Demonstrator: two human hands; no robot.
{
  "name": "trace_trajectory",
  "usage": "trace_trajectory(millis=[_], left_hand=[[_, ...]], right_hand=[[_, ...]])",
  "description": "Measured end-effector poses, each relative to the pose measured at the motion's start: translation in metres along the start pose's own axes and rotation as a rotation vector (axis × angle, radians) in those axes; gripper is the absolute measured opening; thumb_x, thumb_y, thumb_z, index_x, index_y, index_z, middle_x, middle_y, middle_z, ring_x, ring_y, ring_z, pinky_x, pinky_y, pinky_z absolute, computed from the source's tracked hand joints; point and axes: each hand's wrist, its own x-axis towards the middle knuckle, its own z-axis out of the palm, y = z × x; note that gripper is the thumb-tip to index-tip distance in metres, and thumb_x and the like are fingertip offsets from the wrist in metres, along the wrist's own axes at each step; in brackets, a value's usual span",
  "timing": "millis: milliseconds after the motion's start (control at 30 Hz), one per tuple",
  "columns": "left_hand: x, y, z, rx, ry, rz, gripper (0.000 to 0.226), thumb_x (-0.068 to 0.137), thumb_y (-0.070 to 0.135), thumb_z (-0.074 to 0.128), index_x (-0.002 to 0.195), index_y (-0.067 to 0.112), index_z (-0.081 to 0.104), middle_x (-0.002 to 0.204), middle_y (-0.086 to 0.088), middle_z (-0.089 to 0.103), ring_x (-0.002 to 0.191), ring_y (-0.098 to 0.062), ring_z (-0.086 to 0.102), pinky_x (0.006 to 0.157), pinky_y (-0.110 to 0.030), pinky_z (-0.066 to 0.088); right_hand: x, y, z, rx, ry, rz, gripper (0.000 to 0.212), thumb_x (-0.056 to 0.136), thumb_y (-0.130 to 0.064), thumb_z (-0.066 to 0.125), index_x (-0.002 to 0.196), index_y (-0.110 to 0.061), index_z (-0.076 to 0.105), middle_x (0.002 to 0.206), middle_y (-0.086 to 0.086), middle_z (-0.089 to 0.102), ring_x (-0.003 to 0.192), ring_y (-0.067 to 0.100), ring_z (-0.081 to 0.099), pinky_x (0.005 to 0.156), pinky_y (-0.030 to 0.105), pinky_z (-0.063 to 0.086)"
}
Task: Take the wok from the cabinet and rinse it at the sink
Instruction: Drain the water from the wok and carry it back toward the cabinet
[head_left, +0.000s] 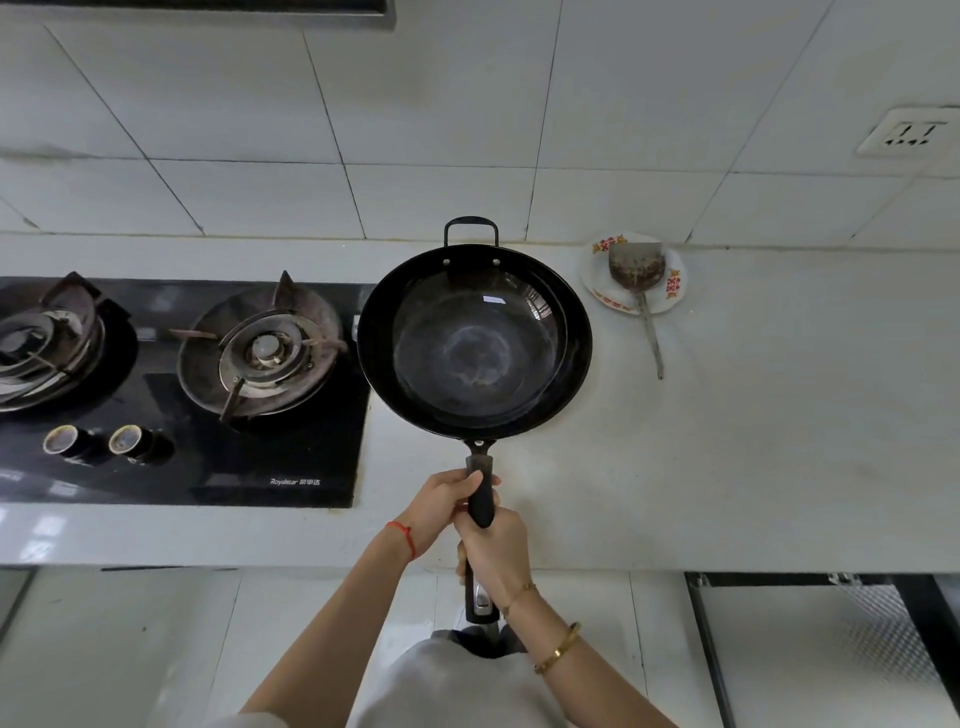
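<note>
while both hands wrap the handle (480, 499), right hand (496, 553) closed low on it and left hand (441, 506) closed just ahead, i hold the wok (474, 343) level over the counter (753, 415), just right of the stove (182, 467). no sink shows, so i judge the carry comes next: i keep the grip firm and the bowl flat, since the weight sits far from my wrists. the near counter edge is under my forearms. to the right the counter is open; farther back a plate (675, 270) bearing a spatula (636, 270) sits well apart by the wall.
</note>
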Motion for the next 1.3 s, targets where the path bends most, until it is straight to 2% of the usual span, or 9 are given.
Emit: trace_trajectory(millis=[233,500,667,733,833,900,1033,1200,1300], left_hand=[[-0.002,-0.002,-0.001,-0.014,-0.004,0.017,0.035,0.104,0.02,0.043,0.12,-0.003,0.064,0.098,-0.014,0.063,0.094,-0.025,0.059,0.099,-0.039,0.047],[-0.003,-0.008,-0.003,-0.027,-0.019,0.003,0.035,0.105,0.02,0.039,0.125,0.0,0.06,0.093,-0.011,0.062,0.091,-0.023,0.06,0.091,-0.032,0.05],[-0.006,-0.011,-0.004,-0.002,0.001,0.003,0.035,0.105,0.023,0.039,0.127,0.004,0.058,0.095,-0.01,0.066,0.089,-0.02,0.061,0.079,-0.027,0.05],[-0.007,-0.011,-0.004,-0.005,0.014,0.008,0.034,0.105,0.024,0.04,0.126,0.006,0.059,0.1,-0.01,0.07,0.092,-0.02,0.063,0.08,-0.027,0.05],[-0.01,-0.012,-0.004,0.039,0.038,0.027,0.032,0.105,0.027,0.039,0.124,0.01,0.059,0.111,-0.011,0.073,0.1,-0.023,0.065,0.088,-0.03,0.054],[-0.012,-0.015,-0.004,0.067,0.06,0.047,0.033,0.105,0.029,0.04,0.123,0.01,0.06,0.114,-0.01,0.073,0.105,-0.024,0.066,0.094,-0.032,0.054],[-0.017,-0.018,-0.005,0.117,0.113,0.084,0.031,0.104,0.028,0.043,0.121,0.012,0.062,0.111,-0.006,0.073,0.105,-0.019,0.068,0.083,-0.021,0.054],[-0.02,-0.024,-0.012,0.171,0.193,0.095,0.035,0.103,0.026,0.046,0.13,0.009,0.059,0.116,-0.009,0.069,0.109,-0.019,0.064,0.09,-0.027,0.054],[-0.024,-0.025,-0.013,0.209,0.221,0.097,0.033,0.103,0.025,0.044,0.129,0.012,0.06,0.11,-0.003,0.072,0.102,-0.014,0.067,0.085,-0.025,0.052]], right_hand=[[0.001,0.0,0.003,0.003,-0.012,0.025,0.022,0.091,-0.015,0.057,0.073,-0.002,0.058,0.041,0.004,0.053,0.032,0.019,0.051,0.037,0.026,0.046],[0.002,0.004,0.001,-0.007,-0.101,0.065,0.021,0.091,-0.012,0.054,0.072,-0.003,0.056,0.047,0.007,0.056,0.037,0.022,0.054,0.042,0.03,0.049],[0.004,0.006,-0.001,-0.074,-0.162,0.065,0.023,0.091,-0.018,0.051,0.072,-0.007,0.055,0.049,0.007,0.059,0.044,0.026,0.058,0.052,0.032,0.052],[0.004,0.006,-0.001,-0.141,-0.178,0.041,0.024,0.092,-0.023,0.051,0.073,-0.008,0.055,0.053,0.008,0.062,0.047,0.025,0.06,0.057,0.033,0.05],[0.004,0.005,-0.004,-0.242,-0.172,0.011,0.029,0.095,-0.031,0.05,0.074,-0.013,0.057,0.057,0.003,0.062,0.045,0.009,0.059,0.049,0.021,0.047],[0.005,0.005,-0.006,-0.331,-0.163,-0.01,0.032,0.095,-0.036,0.049,0.075,-0.013,0.058,0.062,0.002,0.059,0.051,0.011,0.057,0.052,0.024,0.042],[0.005,0.007,-0.01,-0.351,-0.171,-0.041,0.041,0.095,-0.045,0.049,0.096,-0.006,0.063,0.077,0.015,0.066,0.069,0.025,0.063,0.065,0.032,0.047],[-0.002,0.009,-0.026,-0.373,-0.201,-0.085,0.04,0.096,-0.057,0.043,0.106,-0.02,0.055,0.078,-0.008,0.06,0.068,0.005,0.057,0.058,0.017,0.04],[-0.002,0.01,-0.037,-0.388,-0.222,-0.078,0.046,0.098,-0.058,0.036,0.112,-0.019,0.055,0.093,-0.003,0.066,0.088,0.012,0.064,0.072,0.023,0.048]])
